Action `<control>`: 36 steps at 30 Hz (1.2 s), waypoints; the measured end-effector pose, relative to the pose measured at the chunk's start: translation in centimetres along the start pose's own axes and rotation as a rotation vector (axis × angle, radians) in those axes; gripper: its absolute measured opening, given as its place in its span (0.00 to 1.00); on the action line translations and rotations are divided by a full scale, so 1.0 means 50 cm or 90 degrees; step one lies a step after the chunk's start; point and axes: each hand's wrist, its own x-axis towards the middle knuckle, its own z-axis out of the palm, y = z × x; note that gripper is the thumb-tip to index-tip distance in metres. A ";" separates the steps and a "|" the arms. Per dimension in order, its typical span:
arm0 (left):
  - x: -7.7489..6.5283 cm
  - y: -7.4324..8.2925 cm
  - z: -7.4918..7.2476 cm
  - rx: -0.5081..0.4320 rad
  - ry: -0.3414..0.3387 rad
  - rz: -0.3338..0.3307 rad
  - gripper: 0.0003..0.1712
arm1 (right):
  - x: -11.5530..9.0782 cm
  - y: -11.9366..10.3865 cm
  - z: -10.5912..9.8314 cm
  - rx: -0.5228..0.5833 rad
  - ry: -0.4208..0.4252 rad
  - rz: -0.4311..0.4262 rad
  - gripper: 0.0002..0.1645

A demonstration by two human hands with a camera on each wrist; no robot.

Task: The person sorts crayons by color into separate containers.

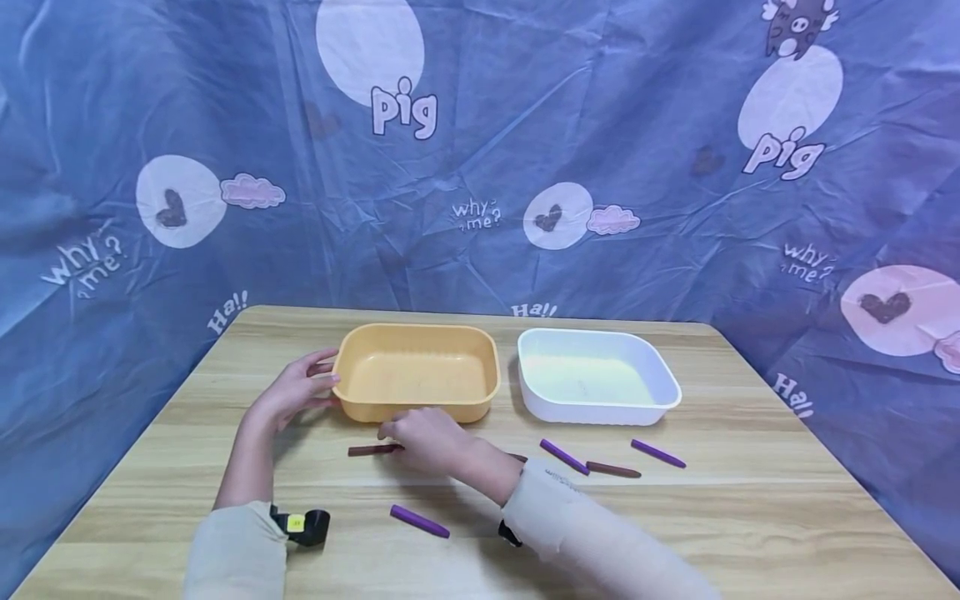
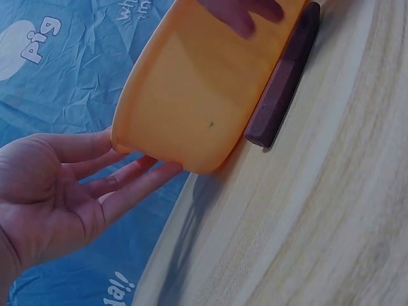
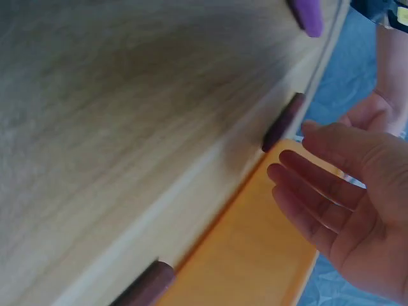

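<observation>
An orange plastic basket (image 1: 360, 410) stands at the back left of the table. My left hand (image 1: 291, 392) touches its left end with extended fingers; the left wrist view has the thumb tip at the rim. In front of the basket, my right hand (image 1: 431, 439) hovers over a brown crayon (image 1: 367, 451), covering one end. The right wrist view shows that hand's fingers (image 3: 312, 191) apart and loosely bent, with nothing between them, and the brown crayon (image 3: 284, 121) just beyond the fingertips. Another brown crayon (image 1: 517, 457) is partly hidden behind the right wrist.
A white plastic basket (image 1: 592, 412) stands right of the orange one. Before it lie two purple crayons, one touching a brown crayon (image 1: 613, 470). Another purple crayon (image 1: 420, 521) lies nearer the front, between my forearms. Blue printed cloth (image 1: 480, 275) hangs behind the table.
</observation>
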 end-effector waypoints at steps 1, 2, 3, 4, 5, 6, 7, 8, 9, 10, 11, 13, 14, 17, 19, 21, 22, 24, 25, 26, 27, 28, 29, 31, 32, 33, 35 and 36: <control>0.000 0.000 0.000 0.000 -0.001 0.001 0.35 | 0.002 0.000 0.004 -0.007 -0.002 0.000 0.11; 0.000 0.000 0.000 -0.001 -0.001 0.001 0.35 | 0.004 -0.001 0.007 -0.016 -0.002 -0.002 0.10; 0.001 0.000 -0.001 -0.001 -0.001 0.001 0.35 | 0.006 -0.001 0.009 -0.025 -0.002 -0.002 0.09; 0.000 0.000 -0.001 -0.001 -0.001 0.001 0.35 | 0.008 -0.002 0.011 -0.033 -0.001 -0.001 0.08; 0.000 0.001 -0.001 0.000 -0.001 0.001 0.35 | 0.010 -0.002 0.014 -0.040 -0.001 0.000 0.07; 0.000 0.001 -0.001 0.000 -0.001 0.001 0.35 | 0.012 -0.003 0.016 -0.047 0.000 0.000 0.06; 0.000 0.001 -0.001 0.000 -0.001 0.000 0.35 | 0.014 -0.003 0.018 -0.055 -0.001 0.001 0.06; -0.001 0.001 -0.001 0.000 -0.001 0.000 0.35 | 0.016 -0.003 0.020 -0.060 0.000 0.003 0.06; -0.001 0.002 -0.001 0.000 -0.001 0.000 0.35 | 0.018 -0.002 0.022 -0.062 -0.002 0.005 0.06; -0.001 0.002 -0.001 0.000 -0.001 0.001 0.35 | 0.020 -0.002 0.023 -0.062 -0.004 0.007 0.07; -0.002 0.002 -0.001 0.001 -0.002 0.001 0.35 | 0.021 -0.002 0.024 -0.061 -0.007 0.008 0.08; -0.002 0.002 -0.002 0.002 -0.002 0.002 0.35 | 0.023 -0.001 0.026 -0.055 -0.009 0.006 0.09; -0.001 0.002 -0.002 0.002 -0.002 0.003 0.35 | 0.024 0.000 0.027 -0.050 -0.010 0.003 0.08; 0.000 0.002 -0.003 -0.001 -0.004 0.004 0.35 | 0.023 0.000 0.027 -0.033 -0.011 -0.004 0.08; 0.001 0.002 -0.003 -0.002 -0.006 0.005 0.35 | 0.022 0.001 0.027 -0.020 -0.011 -0.008 0.08; 0.002 0.003 -0.003 -0.002 -0.006 0.006 0.35 | 0.020 0.002 0.027 -0.004 -0.009 -0.009 0.08; 0.002 0.003 -0.003 -0.001 -0.006 0.006 0.35 | 0.019 0.002 0.026 0.003 -0.006 -0.010 0.09; 0.002 0.003 -0.003 0.001 -0.006 0.007 0.35 | 0.016 0.003 0.026 0.018 -0.004 -0.011 0.10; 0.003 0.003 -0.004 0.001 -0.006 0.007 0.35 | 0.014 0.004 0.025 0.024 -0.001 -0.013 0.10; 0.003 0.003 -0.004 0.001 -0.006 0.008 0.35 | 0.012 0.005 0.024 0.032 -0.001 -0.014 0.10; 0.003 0.003 -0.004 0.001 -0.006 0.008 0.35 | 0.010 0.005 0.022 0.038 0.000 -0.015 0.10; 0.003 0.002 -0.004 0.002 -0.006 0.008 0.35 | 0.008 0.006 0.020 0.047 0.002 -0.017 0.10; 0.002 0.002 -0.004 0.002 -0.006 0.008 0.35 | 0.006 0.007 0.017 0.056 0.002 -0.018 0.10; 0.002 0.001 -0.005 0.002 -0.006 0.009 0.35 | 0.002 0.010 0.011 0.066 0.010 -0.023 0.11; 0.002 0.001 -0.005 0.002 -0.006 0.009 0.35 | 0.000 0.011 0.008 0.074 0.013 -0.024 0.11; 0.002 0.001 -0.005 0.002 -0.006 0.010 0.35 | -0.003 0.013 0.004 0.080 0.018 -0.027 0.11; 0.000 0.002 -0.005 0.001 -0.005 0.009 0.35 | -0.011 0.016 -0.002 0.090 0.026 -0.030 0.11; -0.001 0.002 -0.004 0.000 -0.004 0.009 0.35 | -0.016 0.018 -0.005 0.098 0.030 -0.031 0.11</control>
